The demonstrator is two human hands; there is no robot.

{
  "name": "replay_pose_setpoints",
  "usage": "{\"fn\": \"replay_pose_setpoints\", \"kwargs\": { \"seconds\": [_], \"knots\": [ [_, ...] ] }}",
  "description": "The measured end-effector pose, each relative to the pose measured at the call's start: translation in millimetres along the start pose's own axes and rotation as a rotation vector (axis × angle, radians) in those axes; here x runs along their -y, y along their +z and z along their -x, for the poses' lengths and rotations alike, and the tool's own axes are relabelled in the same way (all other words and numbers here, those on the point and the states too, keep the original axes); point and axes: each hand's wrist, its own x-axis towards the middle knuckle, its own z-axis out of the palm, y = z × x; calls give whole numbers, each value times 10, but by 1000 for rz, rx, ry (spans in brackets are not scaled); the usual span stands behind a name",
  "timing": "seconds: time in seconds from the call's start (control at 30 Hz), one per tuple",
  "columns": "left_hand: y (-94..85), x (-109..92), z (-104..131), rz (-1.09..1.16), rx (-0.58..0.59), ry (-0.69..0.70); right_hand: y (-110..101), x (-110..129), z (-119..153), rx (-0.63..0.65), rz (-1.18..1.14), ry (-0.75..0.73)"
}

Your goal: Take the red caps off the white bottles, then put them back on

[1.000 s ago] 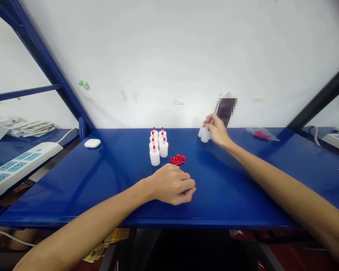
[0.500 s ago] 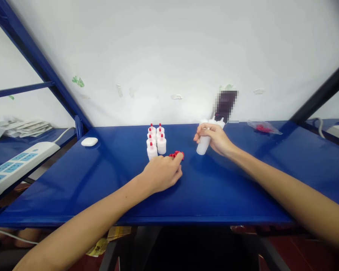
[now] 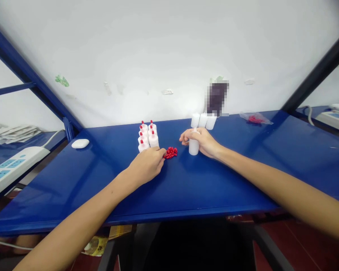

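Beside a small pile of red caps (image 3: 171, 152), my left hand (image 3: 147, 165) has thumb and index finger pinched together. Red shows at its fingertips, which seem to hold one cap at the pile's left edge. My right hand (image 3: 205, 141) is wrapped around a white plastic squeeze bottle (image 3: 194, 147), which stands upright, its pale nozzle bare and partly behind the fingers. Just behind my left hand, white bottles with red-capped tips (image 3: 153, 140) stand in two rows. My hand hides part of the nearest one.
Several white bottles (image 3: 202, 121) stand against the wall, below a pixelated dark object (image 3: 217, 98). A clear bag of red pieces (image 3: 255, 119) lies at the back right. Left on the blue table (image 3: 175, 199) are a white case (image 3: 80, 143) and a power strip (image 3: 19, 165).
My left hand has shifted left off the pile, uncovering more red caps. The bottle in my right hand has gone from tilted to upright and come away from the bottles at the back.
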Motion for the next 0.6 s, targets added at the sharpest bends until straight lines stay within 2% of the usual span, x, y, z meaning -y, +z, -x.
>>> {"fn": "replay_pose_setpoints", "kwargs": {
  "seconds": [0.13, 0.27, 0.47, 0.6],
  "knots": [
    [13, -3, -9, -9, 14, 0, 102, 26, 67, 112, -7, 31],
    [20, -18, -7, -24, 16, 18, 195, 114, 126, 197, 10, -8],
    [56, -82, -2, 2, -24, 19, 211, 161, 147, 241, 131, -72],
    [82, -110, -6, 21, -25, 43, 194, 104, 141, 213, 188, -77]
  ]
}}
